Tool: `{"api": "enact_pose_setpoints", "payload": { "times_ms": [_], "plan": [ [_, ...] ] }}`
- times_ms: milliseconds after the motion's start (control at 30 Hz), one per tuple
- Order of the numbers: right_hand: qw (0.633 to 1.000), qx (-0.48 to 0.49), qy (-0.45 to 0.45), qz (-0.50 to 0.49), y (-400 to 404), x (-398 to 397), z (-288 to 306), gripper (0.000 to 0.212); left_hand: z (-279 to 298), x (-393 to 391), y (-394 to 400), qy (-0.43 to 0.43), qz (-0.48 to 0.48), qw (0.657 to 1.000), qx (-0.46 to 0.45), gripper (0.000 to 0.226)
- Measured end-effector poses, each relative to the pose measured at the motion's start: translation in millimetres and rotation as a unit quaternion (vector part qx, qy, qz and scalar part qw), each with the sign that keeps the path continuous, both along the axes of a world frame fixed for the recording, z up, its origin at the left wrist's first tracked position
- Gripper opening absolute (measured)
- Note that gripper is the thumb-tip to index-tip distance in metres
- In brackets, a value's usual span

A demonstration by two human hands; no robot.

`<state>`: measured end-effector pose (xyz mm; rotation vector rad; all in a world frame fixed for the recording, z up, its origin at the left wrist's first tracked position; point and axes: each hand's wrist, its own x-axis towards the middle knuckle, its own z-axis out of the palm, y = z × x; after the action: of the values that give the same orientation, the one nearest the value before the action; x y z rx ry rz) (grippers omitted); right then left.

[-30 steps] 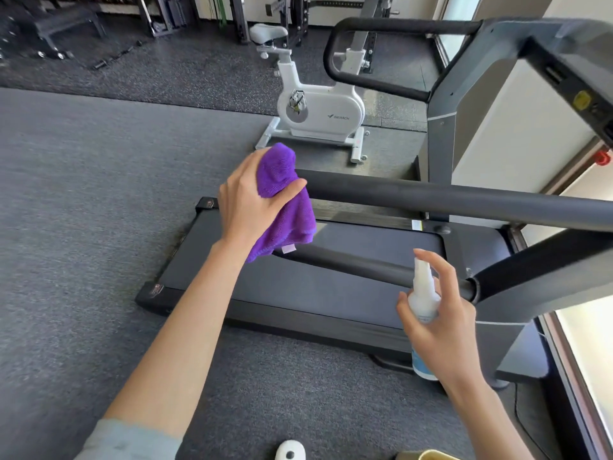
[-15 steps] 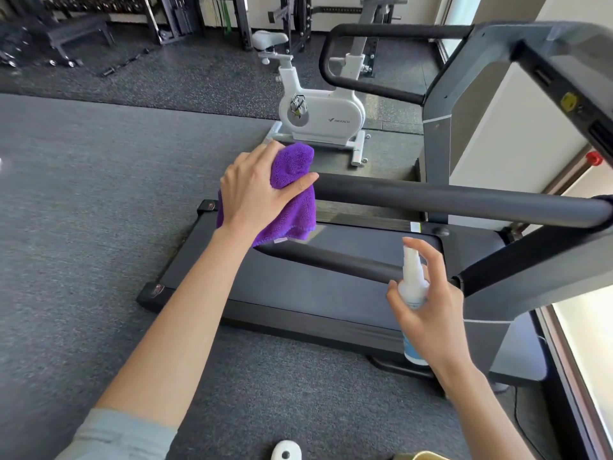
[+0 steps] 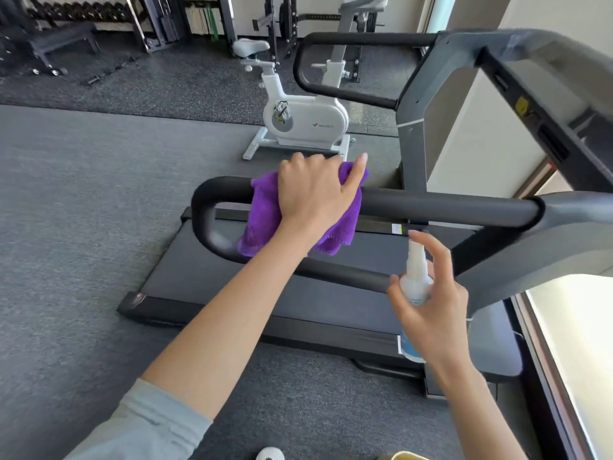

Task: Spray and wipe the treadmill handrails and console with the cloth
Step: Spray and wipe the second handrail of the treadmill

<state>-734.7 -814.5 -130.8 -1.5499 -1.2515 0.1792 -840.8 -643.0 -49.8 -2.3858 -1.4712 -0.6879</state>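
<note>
You can see a small logo and a brand word on the side of the white exercise bike (image 3: 300, 122), but the letters are too blurry to read for sure. The spray bottle (image 3: 415, 283) has a label too small to read.

Grey gym floor (image 3: 83, 227) carrying exercise machines.
A black treadmill (image 3: 298, 303) stands on the floor in the foreground. Beyond it stands a white exercise bike (image 3: 305, 124), with dark weight racks (image 3: 159, 21) at the far wall.
</note>
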Motion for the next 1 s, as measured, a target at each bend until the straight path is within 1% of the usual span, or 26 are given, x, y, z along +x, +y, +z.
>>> {"api": "enact_pose_setpoints", "payload": {
  "times_ms": [67,133,233,333,400,467,567,700,767,867,1000],
  "plan": [
    [1.000,0.003,0.004,-0.006,-7.1,8.9,2.8,0.068,1.5,14.7,-4.4,0.011,-0.022,1.000,-0.002,0.058],
    [1.000,0.002,0.002,-0.011,-11.4,14.8,4.5,0.070,1.2,13.7,-3.8,-0.003,-0.044,0.999,-0.007,0.056],
    [1.000,0.004,-0.002,-0.011,-12.7,19.3,6.7,0.069,-3.2,-17.6,5.7,-0.055,-0.055,0.997,-0.029,0.064],
    [1.000,0.005,-0.001,0.000,-8.7,19.6,8.5,0.067,-10.4,-48.1,7.9,-0.074,-0.042,0.996,-0.006,0.077],
    [1.000,0.011,0.000,0.005,-7.8,19.8,8.5,0.063,-15.0,-47.6,4.5,-0.077,-0.040,0.996,0.005,0.074],
    [1.000,0.017,0.002,0.004,-10.2,22.7,7.2,0.060,-17.4,-36.2,0.4,-0.083,-0.022,0.996,0.015,0.067],
    [1.000,0.013,0.011,-0.006,-17.7,32.3,3.0,0.064,-16.4,-9.9,-6.3,-0.090,-0.013,0.996,0.027,0.060],
    [1.000,0.000,0.011,-0.029,-30.9,49.1,-1.2,0.065,-11.7,46.1,-29.2,-0.071,-0.063,0.995,0.037,0.054],
    [0.999,0.005,0.007,-0.049,-38.0,57.6,-2.9,0.065,-8.0,78.4,-42.3,-0.060,-0.090,0.994,0.025,0.052],
    [0.997,0.011,0.025,-0.077,-46.8,69.0,-2.8,0.067,-2.3,118.6,-53.4,-0.058,-0.129,0.990,-0.009,0.052],
    [0.995,0.002,0.035,-0.092,-51.0,78.5,0.3,0.063,3.5,130.3,-52.8,-0.044,-0.166,0.984,-0.043,0.057]
  ]
}}
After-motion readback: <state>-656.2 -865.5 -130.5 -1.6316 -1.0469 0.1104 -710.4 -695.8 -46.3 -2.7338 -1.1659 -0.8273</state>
